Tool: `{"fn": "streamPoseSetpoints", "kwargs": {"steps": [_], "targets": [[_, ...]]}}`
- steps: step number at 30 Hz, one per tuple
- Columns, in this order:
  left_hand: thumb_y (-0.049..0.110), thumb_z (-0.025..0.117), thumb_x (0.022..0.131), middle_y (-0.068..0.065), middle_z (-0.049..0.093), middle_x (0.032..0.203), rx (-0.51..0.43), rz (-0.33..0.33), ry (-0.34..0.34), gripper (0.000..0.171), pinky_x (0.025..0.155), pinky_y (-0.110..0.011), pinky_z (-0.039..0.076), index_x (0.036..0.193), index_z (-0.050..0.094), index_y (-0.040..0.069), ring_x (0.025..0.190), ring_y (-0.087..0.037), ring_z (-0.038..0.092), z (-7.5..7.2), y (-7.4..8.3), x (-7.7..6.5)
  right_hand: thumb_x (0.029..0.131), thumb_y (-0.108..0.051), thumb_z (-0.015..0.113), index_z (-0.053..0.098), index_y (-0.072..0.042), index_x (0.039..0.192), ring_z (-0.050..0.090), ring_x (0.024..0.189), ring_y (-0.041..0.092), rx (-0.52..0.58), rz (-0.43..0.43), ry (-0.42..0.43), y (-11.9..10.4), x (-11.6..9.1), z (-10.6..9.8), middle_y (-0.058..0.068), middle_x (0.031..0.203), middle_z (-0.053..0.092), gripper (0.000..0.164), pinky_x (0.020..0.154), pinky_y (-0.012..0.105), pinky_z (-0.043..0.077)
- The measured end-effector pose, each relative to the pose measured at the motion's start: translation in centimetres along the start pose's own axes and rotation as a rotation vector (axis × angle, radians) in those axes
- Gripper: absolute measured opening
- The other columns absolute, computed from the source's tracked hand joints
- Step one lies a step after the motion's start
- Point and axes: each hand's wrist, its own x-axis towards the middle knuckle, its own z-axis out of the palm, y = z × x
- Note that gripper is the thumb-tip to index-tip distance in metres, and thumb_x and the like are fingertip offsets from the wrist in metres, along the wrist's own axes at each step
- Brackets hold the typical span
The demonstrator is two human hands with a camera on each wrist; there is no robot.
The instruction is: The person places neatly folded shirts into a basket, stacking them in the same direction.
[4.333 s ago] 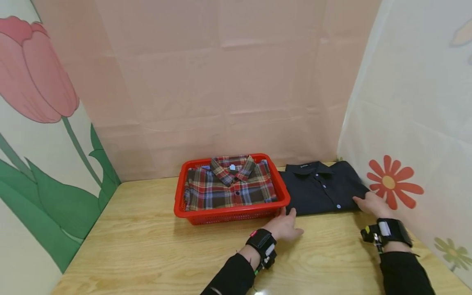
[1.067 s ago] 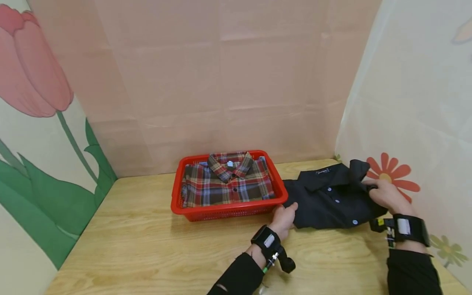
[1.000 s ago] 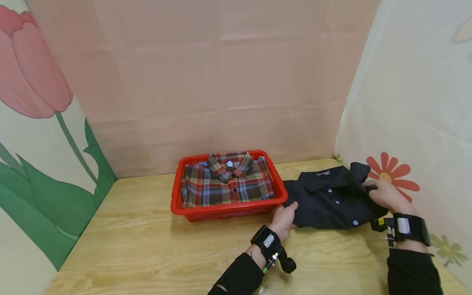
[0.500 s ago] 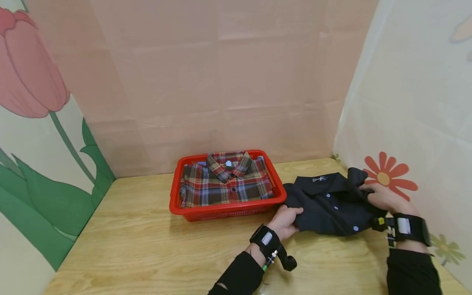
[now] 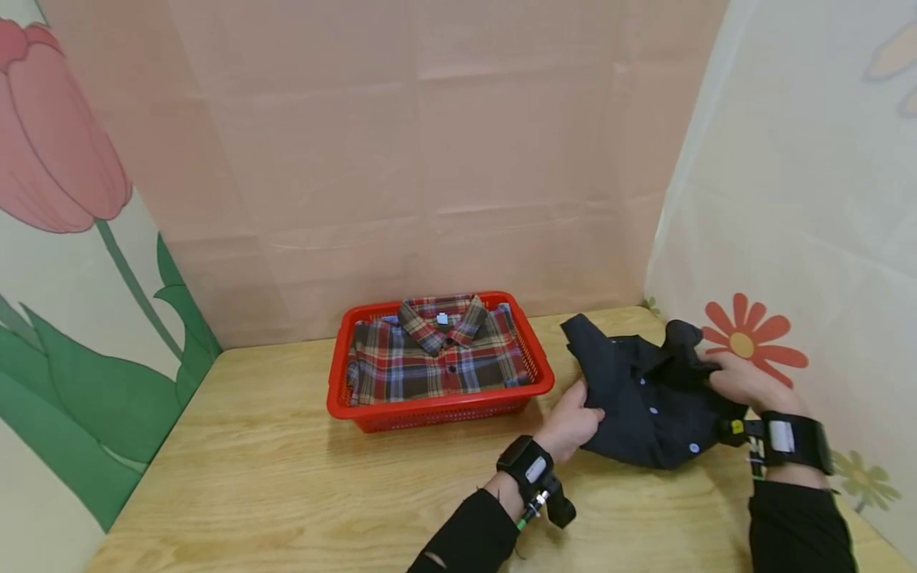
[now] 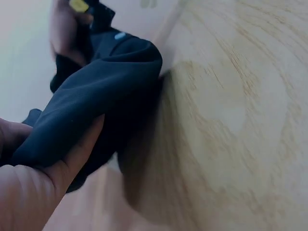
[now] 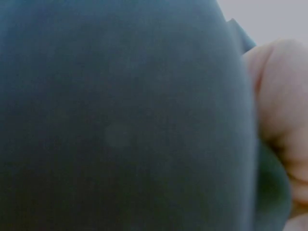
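Observation:
A dark navy shirt (image 5: 652,414) with pale buttons is bunched between both hands, right of the basket. My left hand (image 5: 573,422) grips its left edge, thumb on one side and fingers on the other; the left wrist view shows the cloth (image 6: 96,91) lifted off the table. At the shirt's right side, my right hand (image 5: 745,382) holds the fabric near the collar, its fingertips hidden in the folds. Dark cloth (image 7: 120,115) fills most of the right wrist view, with part of the right hand (image 7: 284,101) at its edge.
A red plastic basket (image 5: 440,410) stands left of the left hand and holds a folded plaid shirt (image 5: 437,366). Both are on a wooden table (image 5: 272,461). A pink sheet (image 5: 430,159) hangs behind, and a white flowered sheet (image 5: 809,199) borders the right.
The navy shirt went from lying flat and folded to gripped by both hands, lifted and bunched. Its left part has come away from the basket and tilted up; the left hand shifted slightly right.

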Motion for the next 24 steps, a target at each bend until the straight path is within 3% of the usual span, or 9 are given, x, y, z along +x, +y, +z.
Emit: {"fn": "streamPoseSetpoints", "kwargs": {"steps": [3, 4, 8, 13, 16, 19, 24], "targets": [[-0.004, 0.051, 0.093, 0.010, 0.043, 0.149, 0.020, 0.014, -0.036, 0.065, 0.114, -0.037, 0.034, 0.151, 0.037, 0.023, 0.136, -0.009, 0.041, 0.1, 0.9, -0.1, 0.089, -0.003, 0.049, 0.057, 0.003, 0.106, 0.051, 0.088, 0.033, 0.021, -0.013, 0.008, -0.3, 0.1, 0.0, 0.019, 0.096, 0.053, 0.019, 0.069, 0.036, 0.040], [-0.004, 0.050, 0.094, 0.010, 0.042, 0.150, 0.003, 0.008, -0.040, 0.064, 0.115, -0.038, 0.034, 0.151, 0.036, 0.023, 0.136, -0.010, 0.041, 0.1, 1.1, -0.1, 0.090, -0.003, 0.049, 0.057, 0.002, 0.108, 0.051, 0.090, 0.033, 0.030, -0.023, 0.015, -0.4, 0.1, 0.0, 0.019, 0.099, 0.053, 0.020, 0.070, 0.036, 0.039], [-0.003, 0.052, 0.094, 0.007, 0.046, 0.144, -0.037, -0.023, 0.007, 0.055, 0.114, -0.043, 0.035, 0.143, 0.044, 0.020, 0.132, -0.014, 0.045, -0.2, 2.0, -0.3, 0.090, -0.002, 0.050, 0.055, 0.000, 0.108, 0.051, 0.092, 0.033, 0.051, -0.050, 0.042, -0.6, 0.2, 0.0, 0.019, 0.102, 0.052, 0.019, 0.068, 0.033, 0.038], [-0.002, 0.053, 0.095, 0.008, 0.051, 0.138, -0.070, -0.038, 0.038, 0.050, 0.112, -0.046, 0.037, 0.138, 0.048, 0.023, 0.127, -0.016, 0.049, -0.6, 3.0, -0.7, 0.093, -0.003, 0.046, 0.051, 0.005, 0.124, 0.050, 0.096, 0.038, 0.088, -0.029, 0.040, -1.0, 0.2, -0.1, 0.026, 0.111, 0.052, 0.032, 0.073, 0.038, 0.044], [-0.002, 0.052, 0.096, 0.010, 0.049, 0.141, -0.099, -0.010, 0.030, 0.055, 0.112, -0.046, 0.037, 0.142, 0.045, 0.026, 0.130, -0.016, 0.048, -1.0, 3.7, -0.9, 0.095, -0.005, 0.042, 0.038, 0.012, 0.141, 0.047, 0.103, 0.043, 0.115, -0.013, 0.036, -1.2, 0.2, -0.2, 0.034, 0.127, 0.048, 0.049, 0.080, 0.044, 0.046], [-0.001, 0.051, 0.096, 0.012, 0.048, 0.143, -0.126, 0.022, 0.026, 0.059, 0.113, -0.045, 0.037, 0.146, 0.040, 0.028, 0.132, -0.015, 0.047, -1.4, 4.3, -0.9, 0.097, -0.006, 0.039, 0.030, 0.013, 0.146, 0.045, 0.107, 0.045, 0.164, -0.007, 0.039, -1.4, 0.2, -0.3, 0.036, 0.134, 0.043, 0.053, 0.083, 0.045, 0.045], [-0.001, 0.052, 0.096, 0.009, 0.053, 0.138, -0.191, 0.057, 0.049, 0.056, 0.112, -0.046, 0.038, 0.143, 0.043, 0.028, 0.127, -0.016, 0.052, -2.5, 5.0, -0.8, 0.101, -0.011, 0.038, 0.047, 0.006, 0.133, 0.047, 0.102, 0.040, 0.211, -0.022, 0.108, -1.7, 0.4, -0.2, 0.027, 0.119, 0.049, 0.037, 0.076, 0.037, 0.043]]}}
